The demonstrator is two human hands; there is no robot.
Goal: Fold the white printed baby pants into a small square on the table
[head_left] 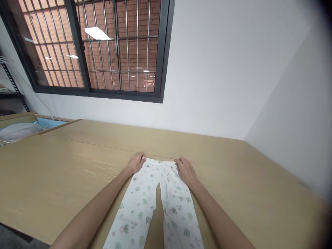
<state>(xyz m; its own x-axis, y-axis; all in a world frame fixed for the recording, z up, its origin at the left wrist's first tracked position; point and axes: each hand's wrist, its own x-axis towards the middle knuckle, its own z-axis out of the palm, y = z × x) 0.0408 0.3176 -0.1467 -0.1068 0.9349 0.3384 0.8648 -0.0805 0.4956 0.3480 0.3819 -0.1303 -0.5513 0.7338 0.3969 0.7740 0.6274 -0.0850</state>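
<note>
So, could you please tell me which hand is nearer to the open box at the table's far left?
Left. The left hand rests on the pants' waistband corner on the box's side; the right hand lies on the opposite corner, farther away.

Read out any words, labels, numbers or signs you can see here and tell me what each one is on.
No readable text anywhere.
The trousers under the left hand and right hand carry only small printed pictures, green and grey; no letters can be made out.
The table, wall and window bear no label or sign.
The bin at far left shows no legible marking.
</note>
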